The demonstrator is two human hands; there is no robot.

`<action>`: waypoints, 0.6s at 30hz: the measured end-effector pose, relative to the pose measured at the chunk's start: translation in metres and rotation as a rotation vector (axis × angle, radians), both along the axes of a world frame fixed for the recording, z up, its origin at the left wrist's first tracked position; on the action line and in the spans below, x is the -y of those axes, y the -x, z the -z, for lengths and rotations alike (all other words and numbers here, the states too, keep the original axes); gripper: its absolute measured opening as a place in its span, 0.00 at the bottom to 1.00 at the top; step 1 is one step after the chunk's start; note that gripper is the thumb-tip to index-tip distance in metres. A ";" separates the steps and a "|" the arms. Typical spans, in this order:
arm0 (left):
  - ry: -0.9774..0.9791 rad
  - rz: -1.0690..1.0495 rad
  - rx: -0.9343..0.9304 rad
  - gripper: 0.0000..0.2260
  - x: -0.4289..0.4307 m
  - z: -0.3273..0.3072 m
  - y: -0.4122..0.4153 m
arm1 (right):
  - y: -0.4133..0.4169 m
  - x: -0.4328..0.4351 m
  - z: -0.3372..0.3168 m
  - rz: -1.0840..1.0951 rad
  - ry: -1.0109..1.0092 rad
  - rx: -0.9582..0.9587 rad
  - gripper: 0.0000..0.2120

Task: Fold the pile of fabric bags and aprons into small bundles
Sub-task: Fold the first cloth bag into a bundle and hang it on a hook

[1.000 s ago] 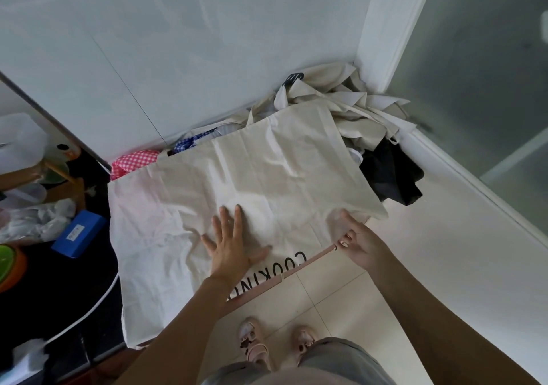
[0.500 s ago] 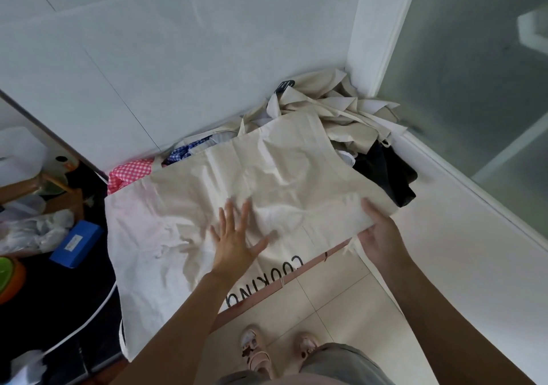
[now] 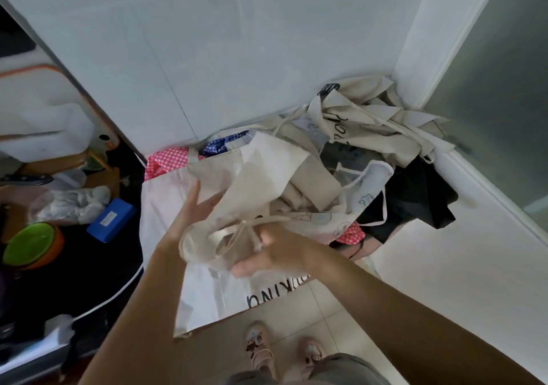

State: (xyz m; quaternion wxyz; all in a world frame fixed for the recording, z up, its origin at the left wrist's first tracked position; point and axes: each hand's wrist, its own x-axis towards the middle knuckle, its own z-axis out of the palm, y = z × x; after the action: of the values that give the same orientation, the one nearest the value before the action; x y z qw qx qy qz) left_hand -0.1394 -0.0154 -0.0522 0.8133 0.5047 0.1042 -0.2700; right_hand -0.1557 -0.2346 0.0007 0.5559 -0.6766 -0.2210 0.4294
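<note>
Just the one head-worn cam here: wide-angle, tilted steeply down from the person's own viewpoint. Both forearms enter from the bottom edge. The left hand (image 3: 191, 212), right hand (image 3: 277, 252) and cream tote bag (image 3: 261, 177) sit close, mid-frame. Sandalled feet (image 3: 258, 352) are bottom centre, and the white wall (image 3: 237, 44) fills the top.

Corner of a home kitchen: white wall tiles (image 3: 207, 58), pale floor tiles (image 3: 296, 319), a frosted glass door (image 3: 504, 88), a dark counter (image 3: 89, 266) holding a green bowl (image 3: 29, 244) and a blue box (image 3: 112, 220).
</note>
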 end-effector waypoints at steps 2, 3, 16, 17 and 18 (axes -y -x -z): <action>-0.100 -0.065 0.033 0.53 -0.026 -0.007 0.001 | 0.005 -0.029 0.011 -0.182 0.126 0.109 0.05; -0.165 -0.074 0.066 0.53 -0.037 -0.009 0.007 | 0.008 -0.039 0.019 -0.230 0.160 0.123 0.05; -0.823 -0.245 0.070 0.18 -0.067 0.022 0.009 | -0.018 -0.099 0.063 -0.525 0.315 0.391 0.19; -0.799 -0.319 0.043 0.15 -0.071 0.023 0.008 | -0.026 -0.098 0.062 -0.408 0.265 0.392 0.15; -0.794 -0.391 0.011 0.13 -0.077 0.024 0.007 | -0.038 -0.095 0.064 -0.245 0.248 0.417 0.12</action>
State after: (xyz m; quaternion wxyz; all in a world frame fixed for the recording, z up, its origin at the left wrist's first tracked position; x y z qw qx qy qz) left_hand -0.1461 0.0616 -0.0767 0.5926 0.7503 0.2892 -0.0474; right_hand -0.1179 -0.1393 -0.0633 0.3554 -0.7814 -0.3565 0.3687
